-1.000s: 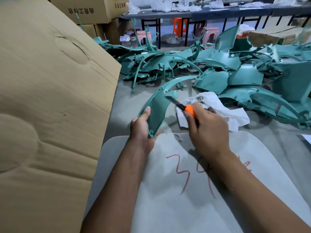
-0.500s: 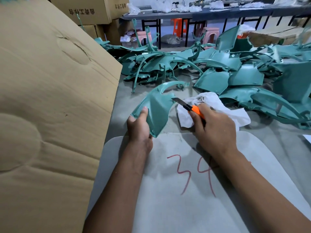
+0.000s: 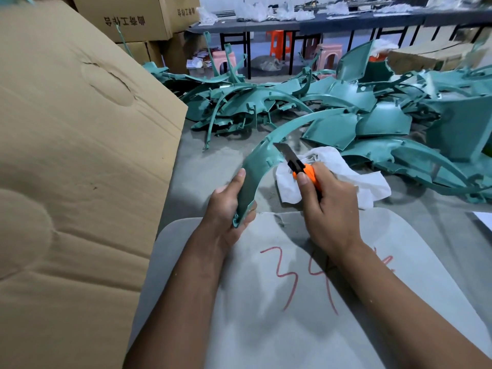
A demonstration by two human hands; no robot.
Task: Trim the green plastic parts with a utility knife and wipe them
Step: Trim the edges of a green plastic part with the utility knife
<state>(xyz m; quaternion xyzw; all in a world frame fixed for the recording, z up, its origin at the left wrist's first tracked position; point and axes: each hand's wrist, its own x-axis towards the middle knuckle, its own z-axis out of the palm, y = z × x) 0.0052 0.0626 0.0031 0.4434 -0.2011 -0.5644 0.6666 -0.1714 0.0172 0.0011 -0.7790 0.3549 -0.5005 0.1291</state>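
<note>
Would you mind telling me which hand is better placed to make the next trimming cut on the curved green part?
Right. The right hand already grips the utility knife, blade at the part's edge; the left hand holds the curved green part.

Even, soft indoor light
Faint shadows are cast under the arms; edges are bent by wide-angle distortion.

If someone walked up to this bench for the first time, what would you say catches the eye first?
Probably the orange utility knife at centre, gripped by the right hand, its blade against the curved green part that the left hand holds. Behind them a big heap of green parts sprawls across the table, with a white cloth just under the knife hand. A large cardboard sheet fills the left side.
</note>
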